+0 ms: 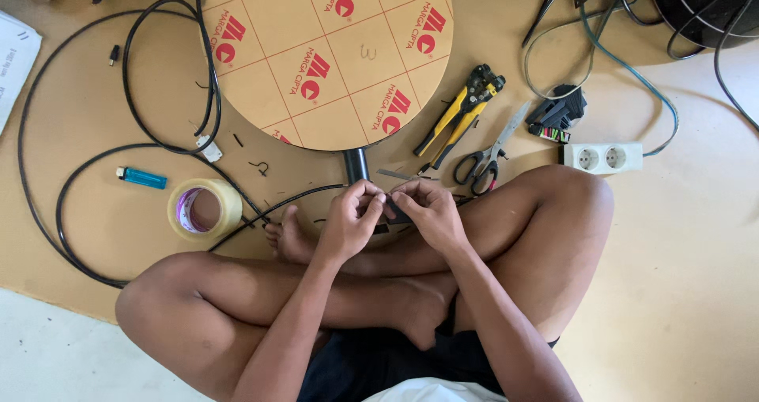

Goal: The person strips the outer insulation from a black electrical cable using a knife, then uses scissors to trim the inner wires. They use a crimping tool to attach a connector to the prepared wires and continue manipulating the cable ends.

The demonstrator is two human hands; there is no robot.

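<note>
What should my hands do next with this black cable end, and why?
Probably keep the left hand pinching the black cable steady while the right hand works the small dark piece at its end. Both hands already meet there, fingertips together, and no tool is in hand.

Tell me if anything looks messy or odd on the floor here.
Small black offcuts lie scattered on the brown board by the tape roll. Nothing looks spilled or broken.
</note>
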